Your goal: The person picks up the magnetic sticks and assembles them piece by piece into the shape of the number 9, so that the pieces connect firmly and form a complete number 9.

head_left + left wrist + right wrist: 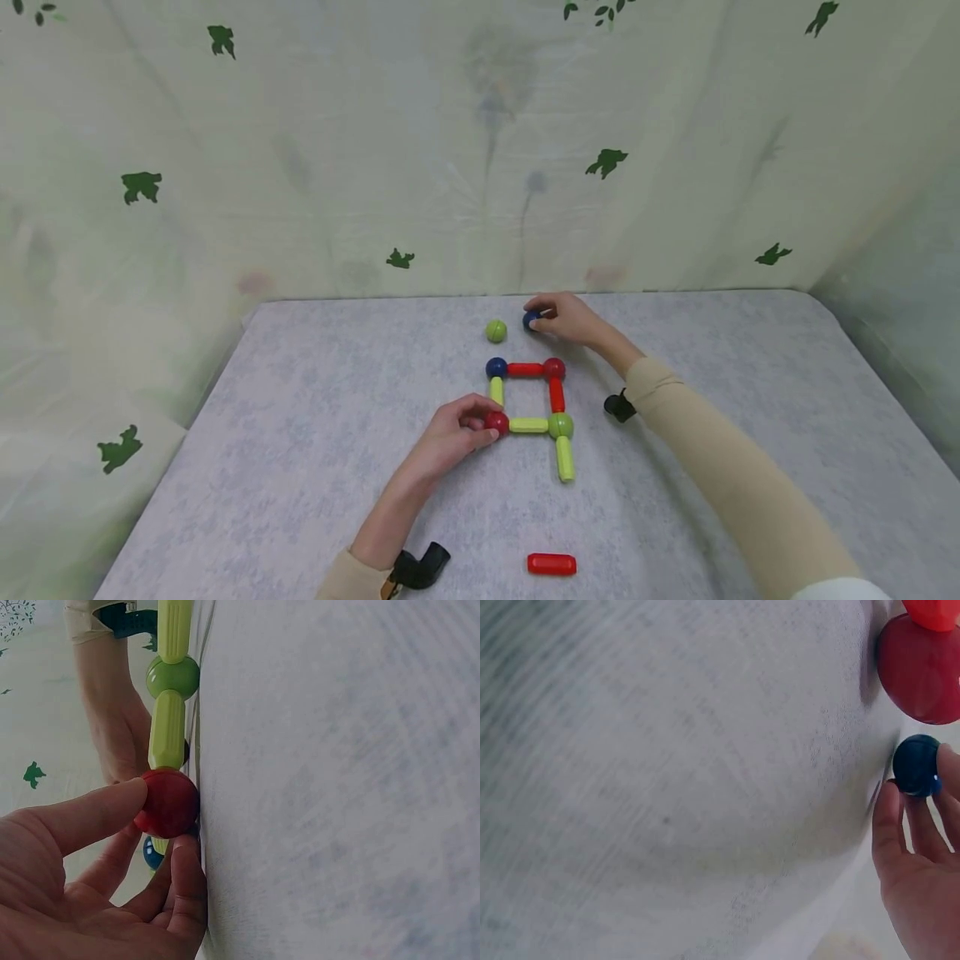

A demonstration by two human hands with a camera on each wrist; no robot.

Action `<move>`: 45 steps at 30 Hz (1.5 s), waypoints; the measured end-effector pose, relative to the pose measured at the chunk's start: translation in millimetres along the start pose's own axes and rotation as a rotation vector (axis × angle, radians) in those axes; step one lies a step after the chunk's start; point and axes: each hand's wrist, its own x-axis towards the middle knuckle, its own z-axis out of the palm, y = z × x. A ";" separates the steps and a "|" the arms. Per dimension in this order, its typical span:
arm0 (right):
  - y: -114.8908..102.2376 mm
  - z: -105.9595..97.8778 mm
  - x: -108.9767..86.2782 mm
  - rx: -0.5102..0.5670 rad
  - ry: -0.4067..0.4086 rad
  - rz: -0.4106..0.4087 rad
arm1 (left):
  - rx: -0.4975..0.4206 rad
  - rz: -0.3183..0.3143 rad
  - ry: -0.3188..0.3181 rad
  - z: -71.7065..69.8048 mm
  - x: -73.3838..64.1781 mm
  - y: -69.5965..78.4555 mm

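Balls and rods form a square on the table. Its corners are a blue ball (497, 368), a red ball (554, 369), a green ball (561, 426) and another red ball (168, 802). Two red rods (525, 369) and two yellow-green rods (528, 426) join them; one more yellow-green rod (565, 460) sticks out from the green corner toward the near side. My left hand (456, 431) pinches the near-left red ball between thumb and fingers. Beyond the square, my right hand (567, 319) holds a separate dark blue ball (916, 765) in its fingertips.
A loose green ball (496, 332) lies behind the square, left of my right hand. Near the front edge of the view lies a single red rod (552, 564). A pale curtain with green leaf shapes (606, 162) rises behind the grey-white tabletop (337, 400).
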 end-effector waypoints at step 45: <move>4.5 9.5 -160.1 0.324 -0.050 -0.011 | -0.010 -0.012 -0.003 -0.9 2.5 -1.2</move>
